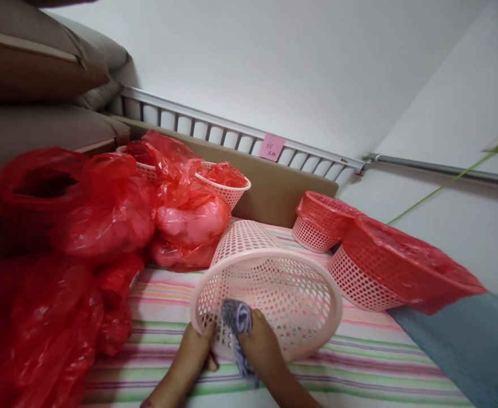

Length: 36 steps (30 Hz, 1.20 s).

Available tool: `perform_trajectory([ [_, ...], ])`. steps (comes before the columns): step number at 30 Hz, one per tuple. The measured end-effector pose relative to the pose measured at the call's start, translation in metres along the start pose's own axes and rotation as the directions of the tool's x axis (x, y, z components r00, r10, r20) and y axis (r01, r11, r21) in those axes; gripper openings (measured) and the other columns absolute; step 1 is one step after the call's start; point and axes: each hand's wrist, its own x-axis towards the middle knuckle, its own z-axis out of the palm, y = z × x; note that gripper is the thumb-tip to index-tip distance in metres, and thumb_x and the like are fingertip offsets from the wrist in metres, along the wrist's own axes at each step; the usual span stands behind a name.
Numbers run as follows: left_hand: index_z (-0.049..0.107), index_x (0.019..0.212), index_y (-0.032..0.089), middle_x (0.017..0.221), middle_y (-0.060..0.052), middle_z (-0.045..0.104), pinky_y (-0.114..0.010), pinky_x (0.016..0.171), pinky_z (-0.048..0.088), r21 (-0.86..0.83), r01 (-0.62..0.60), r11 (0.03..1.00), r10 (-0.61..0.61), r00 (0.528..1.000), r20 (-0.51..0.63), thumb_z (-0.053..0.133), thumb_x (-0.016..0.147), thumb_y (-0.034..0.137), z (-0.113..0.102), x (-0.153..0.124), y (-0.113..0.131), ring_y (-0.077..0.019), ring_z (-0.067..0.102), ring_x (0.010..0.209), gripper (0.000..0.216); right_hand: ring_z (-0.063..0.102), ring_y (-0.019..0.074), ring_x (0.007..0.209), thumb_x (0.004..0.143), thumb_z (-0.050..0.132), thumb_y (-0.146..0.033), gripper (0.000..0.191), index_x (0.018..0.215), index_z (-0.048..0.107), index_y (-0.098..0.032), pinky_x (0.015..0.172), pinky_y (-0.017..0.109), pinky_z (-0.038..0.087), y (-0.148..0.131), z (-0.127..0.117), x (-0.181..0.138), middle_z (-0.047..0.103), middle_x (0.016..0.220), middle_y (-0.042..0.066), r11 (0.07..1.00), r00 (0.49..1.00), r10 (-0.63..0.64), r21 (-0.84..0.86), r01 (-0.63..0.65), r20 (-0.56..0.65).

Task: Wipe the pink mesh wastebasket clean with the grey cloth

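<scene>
Wiping inside the pink basket (pixel 266 255), lying sideways on the striped sheet (pixel 155 340), looks like the step I'm watching remotely: left hand (pixel 201 343) pinching its rim, right hand (pixel 261 340) clutching a grey-purple cloth (pixel 237 318); next probably calls for rotating the basket.

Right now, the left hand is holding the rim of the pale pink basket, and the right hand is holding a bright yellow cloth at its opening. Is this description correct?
Not quite: the cloth is grey and purple, not bright yellow, as the head view shows. The left hand does hold the basket's rim, and the right hand holds the cloth at its opening.
</scene>
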Motion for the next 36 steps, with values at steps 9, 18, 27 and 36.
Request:
perform_trajectory([
  [9,0.059,0.099,0.012,0.036,0.005,0.056,-0.022,0.033,0.033,0.044,0.105,0.993,-0.108,0.992,0.063,0.056,0.075,0.054,0.003,0.000,0.003,-0.0167,0.053,0.027,0.048,0.060,0.0256,0.103,0.086,0.046,-0.018,0.034,0.116,0.062,-0.015,0.086,0.032,0.043,-0.017,0.015,0.135,0.065,0.110,0.016,0.973,0.990,0.019,-0.224,-0.051,-0.143],
  [18,0.055,0.084,0.016,0.031,0.009,0.046,-0.019,0.034,0.030,0.131,0.131,0.983,-0.139,0.989,0.054,0.048,0.079,0.057,0.012,0.000,-0.005,-0.0109,0.041,0.023,0.042,0.054,0.0272,0.116,0.089,0.043,-0.019,0.035,0.118,0.062,-0.016,0.094,0.034,0.038,-0.019,0.011,0.178,0.061,0.124,0.015,0.973,0.996,0.002,-0.228,-0.023,-0.091],
  [27,0.060,0.088,0.014,0.034,0.006,0.050,-0.020,0.034,0.032,0.158,0.020,0.987,-0.030,0.998,0.058,0.047,0.079,0.061,0.010,-0.001,-0.007,-0.0137,0.050,0.027,0.050,0.058,0.0276,0.099,0.070,0.051,-0.009,0.045,0.112,0.064,-0.017,0.085,0.034,0.042,-0.011,0.009,0.018,0.063,0.105,0.014,0.978,0.997,-0.074,-0.196,0.077,0.025],
  [36,0.059,0.106,0.006,0.029,0.002,0.053,-0.026,0.035,0.041,0.067,0.017,0.998,-0.020,0.999,0.039,0.047,0.071,0.074,-0.008,0.007,-0.008,-0.0205,0.055,0.030,0.078,0.059,0.0231,0.101,0.064,0.054,-0.008,0.043,0.104,0.066,-0.018,0.088,0.027,0.042,0.013,-0.015,-0.018,0.065,0.105,0.010,0.991,0.999,-0.007,0.134,0.003,0.034],
])
